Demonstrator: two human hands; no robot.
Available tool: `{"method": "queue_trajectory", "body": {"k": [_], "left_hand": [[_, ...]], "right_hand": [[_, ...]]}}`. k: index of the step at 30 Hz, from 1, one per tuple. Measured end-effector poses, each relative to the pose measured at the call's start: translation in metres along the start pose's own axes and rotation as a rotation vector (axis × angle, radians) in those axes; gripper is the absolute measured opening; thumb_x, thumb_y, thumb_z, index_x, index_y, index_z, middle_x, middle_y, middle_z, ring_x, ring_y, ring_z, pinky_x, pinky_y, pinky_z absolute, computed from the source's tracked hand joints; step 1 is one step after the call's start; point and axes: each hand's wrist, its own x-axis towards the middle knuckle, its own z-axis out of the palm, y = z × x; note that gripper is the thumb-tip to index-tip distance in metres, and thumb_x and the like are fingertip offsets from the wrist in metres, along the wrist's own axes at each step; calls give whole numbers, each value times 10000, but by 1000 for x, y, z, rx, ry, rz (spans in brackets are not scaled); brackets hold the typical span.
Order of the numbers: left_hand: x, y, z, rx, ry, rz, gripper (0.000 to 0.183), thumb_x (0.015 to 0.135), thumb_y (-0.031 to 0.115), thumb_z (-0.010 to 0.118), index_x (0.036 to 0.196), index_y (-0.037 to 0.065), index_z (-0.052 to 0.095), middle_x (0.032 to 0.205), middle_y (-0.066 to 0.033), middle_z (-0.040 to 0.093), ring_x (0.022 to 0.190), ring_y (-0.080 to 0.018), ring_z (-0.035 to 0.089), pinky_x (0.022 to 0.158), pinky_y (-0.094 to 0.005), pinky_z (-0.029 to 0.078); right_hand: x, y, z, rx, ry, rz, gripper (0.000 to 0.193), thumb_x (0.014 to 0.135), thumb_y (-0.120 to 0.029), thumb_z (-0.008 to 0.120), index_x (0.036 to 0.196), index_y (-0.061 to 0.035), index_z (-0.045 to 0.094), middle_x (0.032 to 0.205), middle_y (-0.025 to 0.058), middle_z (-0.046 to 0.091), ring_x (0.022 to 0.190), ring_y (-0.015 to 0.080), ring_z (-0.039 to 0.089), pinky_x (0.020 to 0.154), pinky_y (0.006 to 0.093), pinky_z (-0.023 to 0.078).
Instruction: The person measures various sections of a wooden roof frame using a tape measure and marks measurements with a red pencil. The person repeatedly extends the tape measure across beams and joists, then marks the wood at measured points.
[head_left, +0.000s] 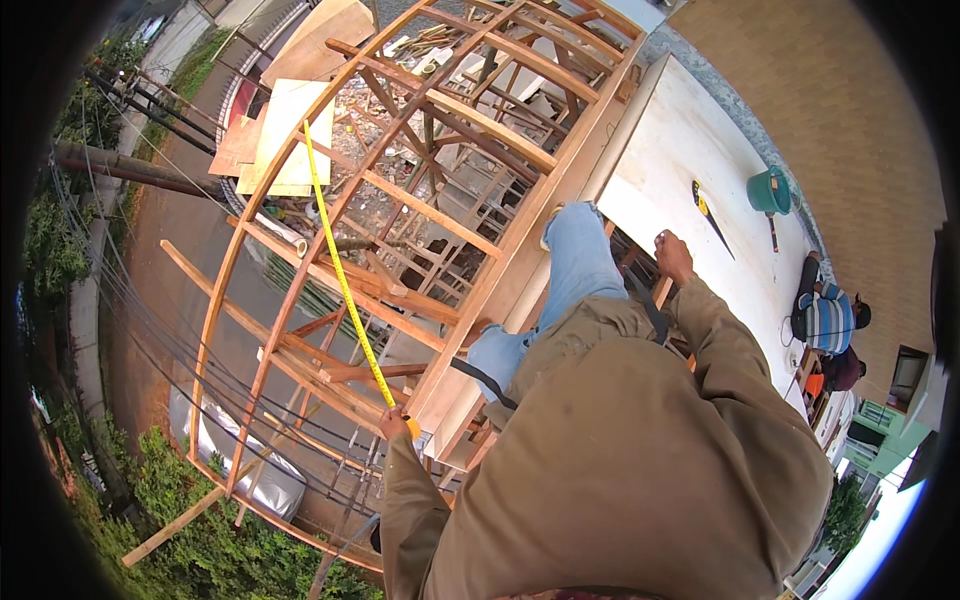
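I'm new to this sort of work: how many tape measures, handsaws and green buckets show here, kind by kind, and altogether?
Tape measure, yellow: 1
Handsaw: 1
Green bucket: 1
Total: 3

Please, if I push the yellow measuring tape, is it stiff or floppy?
The yellow measuring tape is probably light, being a narrow strip. It may feel springy, as it stretches fairly straight from the left hand over the timber frame. Pushed midway, its long span could buckle.

Left hand [394, 422] grips yellow tape measure [340, 272], blade run out ahead over timber frame [432, 213]. Right hand [674, 258] at white board [720, 150]; handsaw [708, 214] just beyond.
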Motion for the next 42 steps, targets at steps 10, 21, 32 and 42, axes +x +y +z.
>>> {"method": "queue_trajectory", "body": {"k": [10,21,32,42], "left_hand": [[-112,45,203,-165,298,-124,200,931,122,568,835,-7,686,715,-37,634,651,-122,553,619,-277,454],[-74,205,468,-383,269,-274,130,883,66,602,867,-28,691,779,-80,677,687,-153,603,668,-288,489],[-21,233,492,-462,188,-303,132,872,53,611,884,-38,705,771,-94,692,695,-173,633,686,-290,499],[3,209,471,-592,114,-312,110,868,56,639,850,-38,695,765,-90,680,639,-169,624,584,-311,492]], "right_hand": [[350,-137,22,159,-235,-512,233,974,-280,519,1067,-81,597,938,237,671,921,463,622,757,538,476],[546,-53,-8,401,-333,-473,201,1009,-181,512,1055,-7,601,764,104,653,666,158,619,587,307,498],[369,277,-25,397,-936,526,238,979,-301,399,820,-151,494,651,46,462,466,233,492,338,344,355],[277,210,-72,425,-522,301,95,955,-127,482,907,-61,530,618,75,574,473,167,569,342,284,382]]}}
